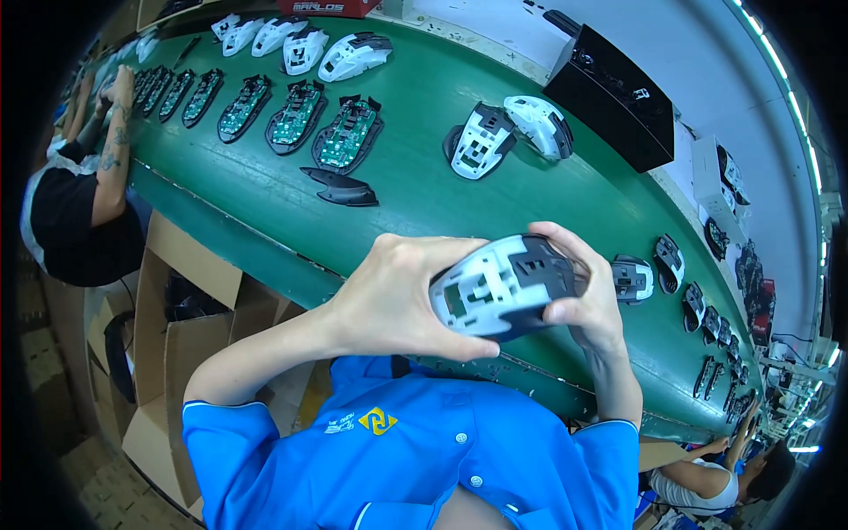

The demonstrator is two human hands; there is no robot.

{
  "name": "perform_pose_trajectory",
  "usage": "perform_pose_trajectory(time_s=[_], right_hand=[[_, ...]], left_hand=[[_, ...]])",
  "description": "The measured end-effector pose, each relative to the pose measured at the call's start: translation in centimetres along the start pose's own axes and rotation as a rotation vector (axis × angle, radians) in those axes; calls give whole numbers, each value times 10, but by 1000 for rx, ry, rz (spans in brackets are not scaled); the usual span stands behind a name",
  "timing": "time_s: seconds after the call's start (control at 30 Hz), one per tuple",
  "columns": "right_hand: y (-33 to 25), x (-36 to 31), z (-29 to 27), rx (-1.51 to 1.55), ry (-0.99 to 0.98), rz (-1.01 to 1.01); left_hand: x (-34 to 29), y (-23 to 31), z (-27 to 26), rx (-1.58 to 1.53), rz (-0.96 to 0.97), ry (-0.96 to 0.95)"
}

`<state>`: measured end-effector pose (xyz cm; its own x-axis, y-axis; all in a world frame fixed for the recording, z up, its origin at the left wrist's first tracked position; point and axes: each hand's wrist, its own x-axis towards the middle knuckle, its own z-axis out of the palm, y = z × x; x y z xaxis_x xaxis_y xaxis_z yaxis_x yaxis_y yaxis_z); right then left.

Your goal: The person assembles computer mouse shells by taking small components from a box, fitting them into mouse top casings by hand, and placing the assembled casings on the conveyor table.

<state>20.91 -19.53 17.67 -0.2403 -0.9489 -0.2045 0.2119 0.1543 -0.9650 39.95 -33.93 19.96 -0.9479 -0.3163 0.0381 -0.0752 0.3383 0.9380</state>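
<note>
A partly assembled computer mouse (502, 284), with a white and black top shell over a dark base, is held up in front of my chest. My left hand (389, 287) wraps its white end, thumb below. My right hand (596, 296) grips the black end between thumb and fingers. Beyond them on the green table lie a white and black mouse shell (481, 146) and a second shell (541, 128) touching it. Farther left, mouse bases with green circuit boards (350, 134) stand in a row, a curved black piece (340, 187) beside the nearest.
White shells (355, 57) line the far left side. A black box (611, 97) stands at the table's far edge. More mice (669, 262) run down the right side. Cardboard boxes (190, 353) sit below the near edge. Co-workers sit at left (79, 212) and right (707, 481).
</note>
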Motion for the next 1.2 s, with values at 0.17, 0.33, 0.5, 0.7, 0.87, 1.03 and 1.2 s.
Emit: perform_pose_trajectory(time_s=[0.17, 0.33, 0.5, 0.7, 0.87, 1.03, 1.2], right_hand=[[-25, 6, 6, -980, 51, -420], [-29, 0, 26, -1120, -233, -871], [-23, 14, 30, -928, -10, -1026], [-18, 19, 30, -983, 14, -929], [-22, 21, 25, -1014, -29, -871], [-27, 19, 26, -1074, -82, -925], [-28, 18, 29, -1115, -175, -840]], left_hand=[[6, -18, -1, -489, -424, -201], [10, -10, 0, -606, -398, -231], [2, -5, 11, -308, -153, -151], [5, -6, 16, -203, -148, -57], [8, 3, 11, -207, -311, -169], [3, -3, 15, -209, -175, -138], [4, -7, 10, -153, -298, -280]])
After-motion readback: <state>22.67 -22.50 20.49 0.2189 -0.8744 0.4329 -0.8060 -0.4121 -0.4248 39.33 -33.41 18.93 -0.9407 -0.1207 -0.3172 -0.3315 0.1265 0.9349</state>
